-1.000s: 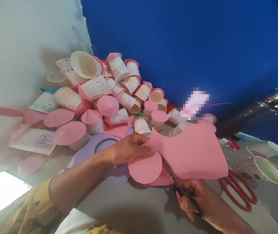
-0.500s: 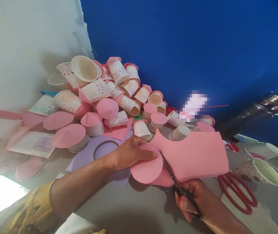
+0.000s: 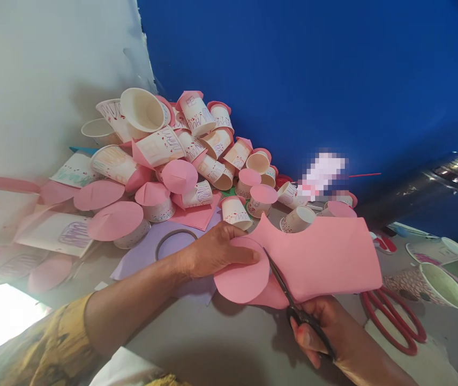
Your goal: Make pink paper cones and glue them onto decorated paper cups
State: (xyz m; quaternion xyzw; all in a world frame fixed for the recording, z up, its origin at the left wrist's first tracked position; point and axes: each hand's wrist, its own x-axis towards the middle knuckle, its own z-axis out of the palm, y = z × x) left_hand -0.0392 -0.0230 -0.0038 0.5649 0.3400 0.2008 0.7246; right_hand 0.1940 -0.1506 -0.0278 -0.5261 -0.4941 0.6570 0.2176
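Observation:
My left hand (image 3: 212, 249) pinches a round pink paper disc (image 3: 241, 274) that still joins a larger pink paper sheet (image 3: 325, 257). My right hand (image 3: 325, 327) is closed round the handles of black scissors (image 3: 288, 297), whose blades sit in the cut between the disc and the sheet. The sheet hangs over my right hand and hides part of it. Both hands hover just above the grey table (image 3: 220, 343).
A heap of decorated paper cups with pink lids (image 3: 180, 155) lies behind my left hand against the white and blue walls. Red scissors (image 3: 395, 321) and a patterned cup (image 3: 429, 281) lie to the right. A grey ring (image 3: 174, 238) rests on lilac paper. Pink discs (image 3: 114, 220) lie at left.
The scissor blades have advanced a little further round the disc's edge. Both hands and the pink sheet have barely shifted.

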